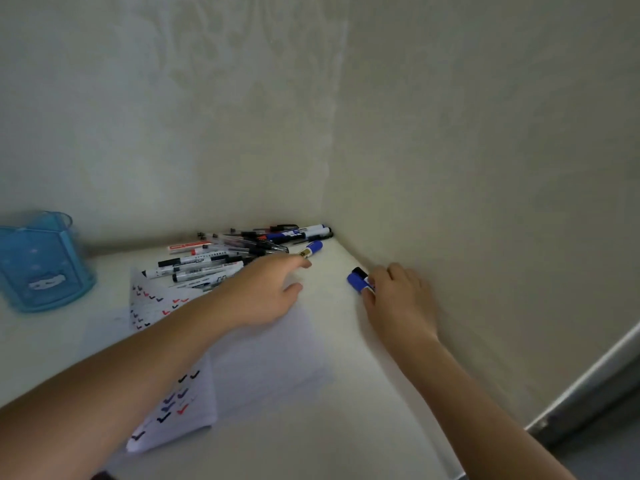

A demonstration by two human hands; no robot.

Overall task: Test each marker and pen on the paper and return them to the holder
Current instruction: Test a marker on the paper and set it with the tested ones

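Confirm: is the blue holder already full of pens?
No. The blue holder at the table's left looks empty, while the pens lie piled by the wall corner.

The picture is dim and a bit grey. Soft light falls from the left, so the wall [173,116] there looks paler than the wall on the right. Shadows are faint. No glare shows. Everything looks a little fuzzy, and the blue holder [41,261] at the left edge is blurred. The wide lens bends the table [346,445] edge.
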